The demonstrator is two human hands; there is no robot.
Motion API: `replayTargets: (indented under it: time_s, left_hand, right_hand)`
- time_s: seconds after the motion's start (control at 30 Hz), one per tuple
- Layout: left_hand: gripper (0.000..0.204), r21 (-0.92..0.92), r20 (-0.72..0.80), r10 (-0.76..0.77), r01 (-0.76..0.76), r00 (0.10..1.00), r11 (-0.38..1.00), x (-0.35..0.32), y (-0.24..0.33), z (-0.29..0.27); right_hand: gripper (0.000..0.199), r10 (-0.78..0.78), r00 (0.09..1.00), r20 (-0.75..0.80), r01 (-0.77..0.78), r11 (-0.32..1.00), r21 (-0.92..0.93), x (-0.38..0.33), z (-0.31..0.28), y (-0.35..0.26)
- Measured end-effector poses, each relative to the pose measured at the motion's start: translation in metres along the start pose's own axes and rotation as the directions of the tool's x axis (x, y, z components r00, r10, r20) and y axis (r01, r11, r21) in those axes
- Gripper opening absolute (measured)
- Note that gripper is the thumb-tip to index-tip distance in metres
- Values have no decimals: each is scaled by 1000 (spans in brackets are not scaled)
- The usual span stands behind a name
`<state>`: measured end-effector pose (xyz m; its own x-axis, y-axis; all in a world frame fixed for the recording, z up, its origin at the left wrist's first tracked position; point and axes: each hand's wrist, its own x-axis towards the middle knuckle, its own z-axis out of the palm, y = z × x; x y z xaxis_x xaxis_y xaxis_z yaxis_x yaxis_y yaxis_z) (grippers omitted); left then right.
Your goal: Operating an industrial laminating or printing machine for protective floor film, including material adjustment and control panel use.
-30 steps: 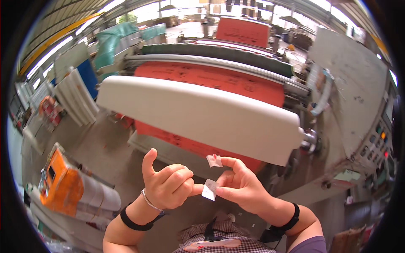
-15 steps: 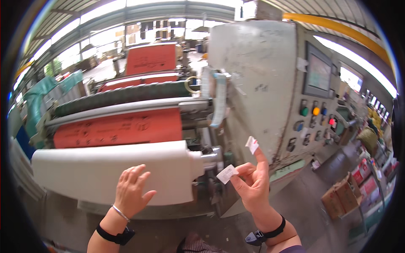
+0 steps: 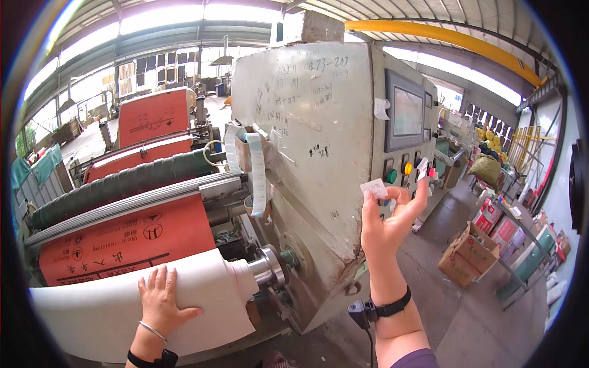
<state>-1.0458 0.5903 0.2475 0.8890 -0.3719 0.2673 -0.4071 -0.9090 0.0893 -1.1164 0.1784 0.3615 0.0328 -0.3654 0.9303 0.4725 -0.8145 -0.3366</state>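
Note:
My left hand (image 3: 162, 303) rests with fingers spread on the white roll of sheet material (image 3: 208, 306) at the front of a machine. Between thumb and a finger of my right hand (image 3: 392, 230) is pinched a small white label (image 3: 373, 188) with faint print. A second small white label (image 3: 422, 168) is at the tip of a raised finger of that hand. This hand is in front of the control panel's buttons, among them a green button (image 3: 390, 176) and a yellow one (image 3: 407, 168); whether it touches any, I cannot tell. Behind the roll, red printed sheet (image 3: 135, 236) runs over the machine.
The machine's grey cabinet (image 3: 307, 122) carries handwriting and a touchscreen (image 3: 407, 110). Blue-white strips (image 3: 258, 178) hang at its left side. A dark green roller (image 3: 123, 187) spans the machine. Cardboard box (image 3: 468, 253) and metal rack stand on the floor at right.
My view has turned right. My left hand has come down onto the white roll. My right hand, still pinching the label, has risen toward the control panel's buttons.

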Motion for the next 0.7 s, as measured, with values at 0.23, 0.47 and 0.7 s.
replayTargets:
  time_s: [0.23, 0.47, 0.7]
  left_hand:
    - [115, 16, -93, 172, -171, 981, 985, -16, -23, 6]
    - [122, 171, -224, 192, -156, 955, 973, -60, -31, 2]
    - [108, -150, 168, 139, -114, 976, 982, 29, -85, -16]
  right_hand:
    - [90, -101, 992, -74, 68, 932, -357, 12, 5, 11]
    - [96, -235, 966, -108, 163, 878, -449, 0, -8, 2]
    - [50, -17, 833, 553, -71, 988, 137, -107, -46, -38]
